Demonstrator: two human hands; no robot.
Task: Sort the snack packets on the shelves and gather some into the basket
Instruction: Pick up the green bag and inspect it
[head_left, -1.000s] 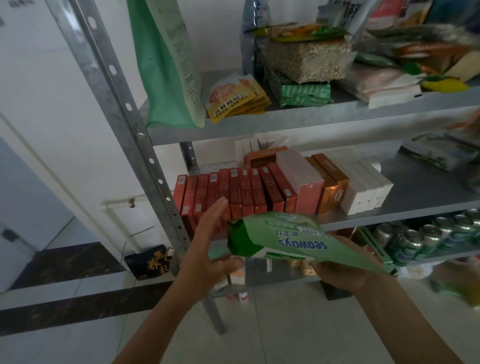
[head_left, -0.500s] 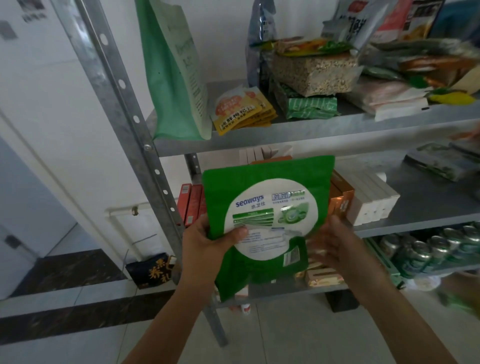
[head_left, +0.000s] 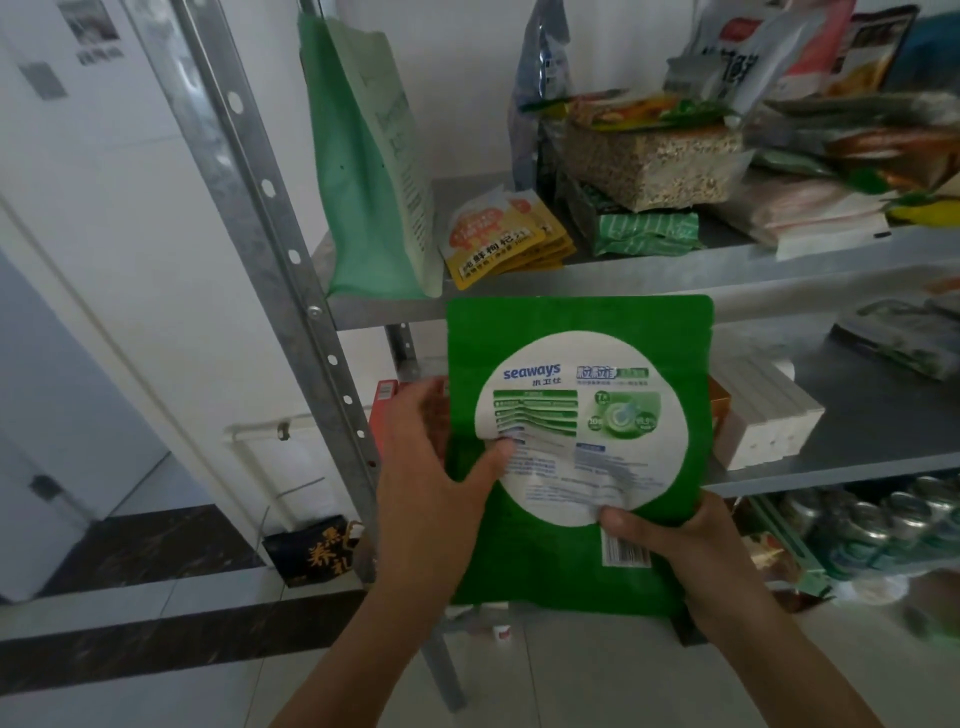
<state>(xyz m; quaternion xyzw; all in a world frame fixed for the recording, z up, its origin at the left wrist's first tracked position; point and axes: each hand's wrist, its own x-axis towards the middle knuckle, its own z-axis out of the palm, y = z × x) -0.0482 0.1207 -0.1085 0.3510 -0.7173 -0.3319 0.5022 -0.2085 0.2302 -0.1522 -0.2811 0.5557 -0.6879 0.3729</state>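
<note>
Green pouch (head_left: 576, 441) front and centre, held upright in the air before the metal shelving (head_left: 270, 208), its round white label with "seaways" in blue turned to the camera. It is gripped on both sides. The left hand (head_left: 426, 467) is closed on the pouch's left edge, thumb laid across the front onto the white label, fingers tucked behind. The right hand (head_left: 675, 540) is clamped on the lower right corner, thumb pressed onto the front just above the barcode, the rest of that grip hidden behind the pouch. The pouch's top edge is level with the lip of the upper shelf (head_left: 779, 278), and much of the middle shelf (head_left: 857, 431) is hidden by its body.

Up top, a tall pale-green bag (head_left: 374, 171) is stood at the left end, yellow sachets (head_left: 498, 239) are stacked just beside it, and a green striped packet (head_left: 644, 234) is seen under a clear block of grain (head_left: 654, 161). On the middle shelf, red boxes (head_left: 384, 400) are glimpsed behind the left hand and white boxes (head_left: 763, 415) to the right of the pouch. Lower down, cans (head_left: 872, 519) are lined up. A black bag (head_left: 311, 551) is set on the floor (head_left: 156, 649) by the shelving's leg.
</note>
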